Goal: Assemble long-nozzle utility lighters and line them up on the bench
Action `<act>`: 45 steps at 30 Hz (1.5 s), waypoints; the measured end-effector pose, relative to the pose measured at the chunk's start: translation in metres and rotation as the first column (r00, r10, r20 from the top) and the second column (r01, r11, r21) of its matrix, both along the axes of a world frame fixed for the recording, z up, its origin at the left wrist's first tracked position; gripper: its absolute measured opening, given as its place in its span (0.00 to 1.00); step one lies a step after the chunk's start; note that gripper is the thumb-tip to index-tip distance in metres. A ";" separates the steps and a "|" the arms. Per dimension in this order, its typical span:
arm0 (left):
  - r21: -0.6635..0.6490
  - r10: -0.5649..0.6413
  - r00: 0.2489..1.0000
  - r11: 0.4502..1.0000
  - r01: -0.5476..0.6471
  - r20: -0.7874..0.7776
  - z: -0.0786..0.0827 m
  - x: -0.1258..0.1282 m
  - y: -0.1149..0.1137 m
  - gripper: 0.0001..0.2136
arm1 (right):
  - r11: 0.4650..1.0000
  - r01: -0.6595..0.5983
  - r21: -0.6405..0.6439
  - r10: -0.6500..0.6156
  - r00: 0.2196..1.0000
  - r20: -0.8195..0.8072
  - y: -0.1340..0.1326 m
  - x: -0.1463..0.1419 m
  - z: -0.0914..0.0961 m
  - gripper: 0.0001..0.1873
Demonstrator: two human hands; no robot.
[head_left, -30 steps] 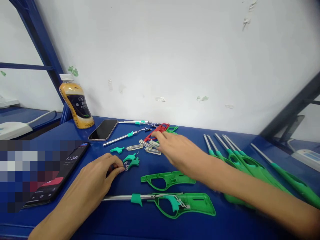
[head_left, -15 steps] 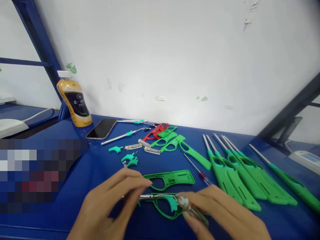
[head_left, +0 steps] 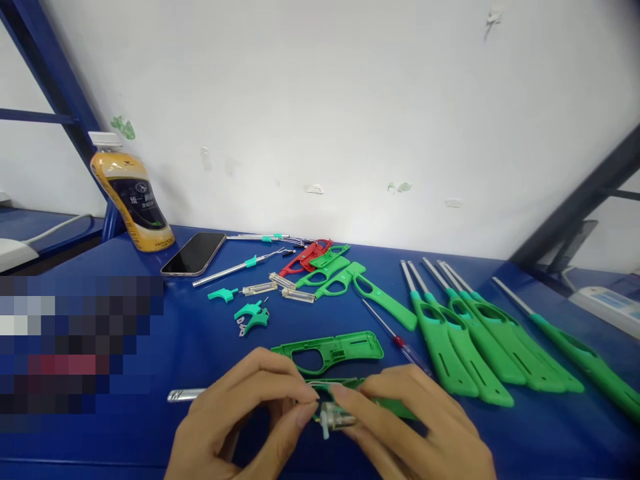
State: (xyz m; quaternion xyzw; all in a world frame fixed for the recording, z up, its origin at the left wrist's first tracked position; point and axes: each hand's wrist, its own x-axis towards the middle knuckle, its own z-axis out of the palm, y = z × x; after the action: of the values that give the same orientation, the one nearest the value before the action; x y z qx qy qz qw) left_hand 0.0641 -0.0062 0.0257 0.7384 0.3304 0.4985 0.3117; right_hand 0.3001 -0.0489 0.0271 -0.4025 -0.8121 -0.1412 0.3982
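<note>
My right hand is closed round a small clear fuel tank whose pale nozzle end points left. My left hand pinches thumb to fingertips just beside that nozzle; whatever lies in the pinch is too small to make out. Under both hands rests a green lighter handle half, mostly covered. A thin wire or tube runs between the fingertips. From beneath my left hand a metal lighter barrel sticks out to the left. Just beyond lies another green handle half, inner side up.
Finished-looking green lighters lie at right, near a screwdriver. Teal triggers, clear tanks, a red handle piece and metal barrels lie farther back. A phone and drink bottle stand at back left.
My hands have come together; the right has brought the fuel tank left and turned it, and the left fingers now pinch beside its nozzle. The teal trigger between them is now hidden.
</note>
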 end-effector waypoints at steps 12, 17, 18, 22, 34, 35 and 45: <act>-0.116 -0.121 0.993 0.986 0.119 -0.011 0.002 -0.001 -0.001 0.09 | 1.000 0.010 -0.013 -0.010 1.000 0.023 -0.001 0.005 -0.007 0.16; -0.184 -0.125 0.992 0.976 0.117 -0.031 0.006 0.003 0.000 0.08 | 1.000 0.014 -0.028 -0.015 0.999 -0.032 -0.001 0.004 -0.007 0.15; -0.191 -0.131 0.991 0.974 0.120 -0.042 0.007 0.004 0.001 0.08 | 0.999 0.012 -0.037 -0.013 0.999 -0.039 -0.001 0.004 -0.007 0.15; -0.214 -0.112 0.992 0.972 0.099 -0.050 0.005 0.005 0.000 0.08 | 1.000 -0.014 -0.026 0.013 0.999 -0.038 -0.001 0.004 -0.004 0.13; -0.256 -0.145 0.989 0.958 0.130 -0.039 0.000 -0.002 0.001 0.07 | 0.999 -0.042 -0.016 0.042 0.999 -0.009 0.004 0.004 -0.002 0.11; -0.259 -0.151 0.988 0.956 0.137 -0.036 0.000 -0.002 0.001 0.07 | 0.999 -0.042 -0.024 0.042 0.999 -0.005 0.004 0.005 -0.002 0.11; -0.287 -0.145 0.985 0.951 0.112 -0.097 -0.005 0.002 -0.001 0.09 | 0.999 -0.030 -0.017 0.030 0.999 -0.016 0.006 0.004 0.000 0.11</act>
State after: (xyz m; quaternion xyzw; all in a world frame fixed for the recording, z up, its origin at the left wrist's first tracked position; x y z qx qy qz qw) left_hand 0.0658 -0.0069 0.0208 0.7347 0.3663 0.3812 0.4252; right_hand 0.3040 -0.0430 0.0272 -0.3946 -0.8162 -0.1251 0.4031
